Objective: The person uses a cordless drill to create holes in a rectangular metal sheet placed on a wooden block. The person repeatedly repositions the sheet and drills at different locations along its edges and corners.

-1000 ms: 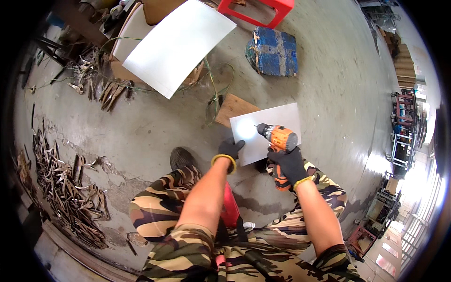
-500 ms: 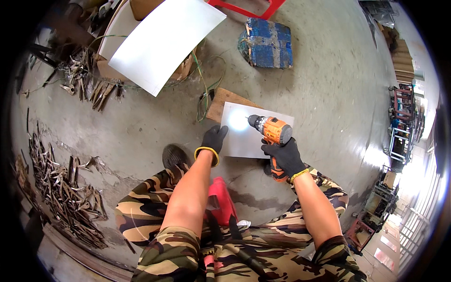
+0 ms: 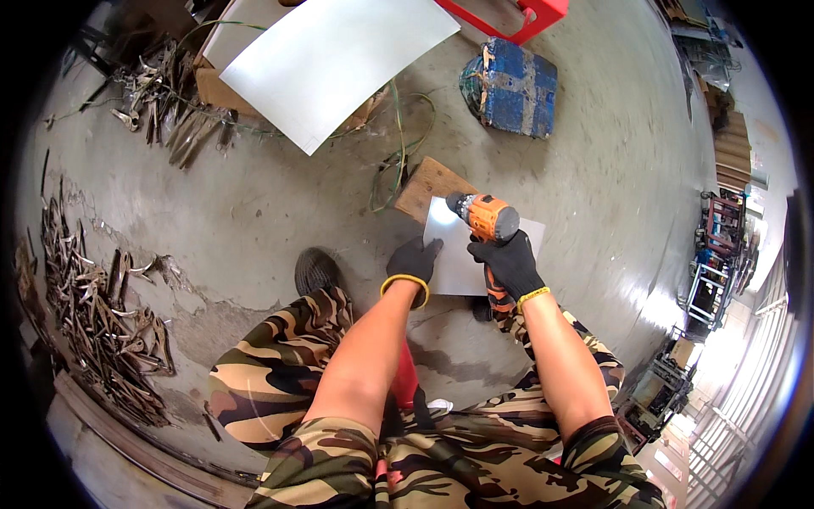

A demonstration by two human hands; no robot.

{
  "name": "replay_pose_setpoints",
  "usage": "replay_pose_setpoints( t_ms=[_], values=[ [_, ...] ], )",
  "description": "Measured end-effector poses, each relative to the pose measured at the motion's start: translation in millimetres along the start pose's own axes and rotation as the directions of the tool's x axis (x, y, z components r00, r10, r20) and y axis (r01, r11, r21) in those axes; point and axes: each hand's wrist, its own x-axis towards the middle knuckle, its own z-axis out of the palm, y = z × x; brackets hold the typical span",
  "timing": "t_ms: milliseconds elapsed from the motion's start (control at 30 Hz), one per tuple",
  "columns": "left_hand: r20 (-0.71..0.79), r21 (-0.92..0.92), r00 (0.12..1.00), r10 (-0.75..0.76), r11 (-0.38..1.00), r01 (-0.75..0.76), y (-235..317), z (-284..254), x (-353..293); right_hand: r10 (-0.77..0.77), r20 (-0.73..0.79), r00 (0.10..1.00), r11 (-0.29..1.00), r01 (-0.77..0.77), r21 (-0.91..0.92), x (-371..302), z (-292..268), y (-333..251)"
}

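My right hand (image 3: pixel 514 265), in a black glove with a yellow cuff, grips an orange and black cordless drill (image 3: pixel 489 216). The drill's chuck points left over the far edge of a thin pale sheet (image 3: pixel 455 273), and its lamp throws a bright spot near the sheet's far left corner. The bit's tip cannot be made out. At the sheet's left edge, my gloved left hand (image 3: pixel 412 260) is closed on it with thumb and fingers. A wooden board (image 3: pixel 432 184) lies under the sheet's far left part and sticks out beyond it.
A larger white sheet (image 3: pixel 339 64) rests on cardboard boxes at the far left, with a green cord (image 3: pixel 398 144) beside it. A taped blue block (image 3: pixel 519 89) and a red stool (image 3: pixel 543 15) stand beyond. Metal pieces (image 3: pixel 102 314) are heaped at left; wheeled racks (image 3: pixel 712 263) line the right.
The drill has moved toward the sheet's far left corner, and its light spot has shifted with it. My left hand keeps its hold on the edge. The whole view has shifted somewhat.
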Motion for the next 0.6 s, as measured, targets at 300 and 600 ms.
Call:
replay_pose_setpoints(
  t_ms=[300, 600],
  values=[
    [0.055, 0.066, 0.994, 0.094, 0.993, -0.097, 10, -28, 5, -0.099, -0.002, 0.995, 0.992, 0.098, -0.078, -8, -2, 21],
    [0.007, 0.118, 0.999, 0.039, 0.992, -0.04, 16, -27, 0, -0.105, -0.041, 0.994, 0.991, 0.101, -0.087, 0, 5, 14]
  ],
)
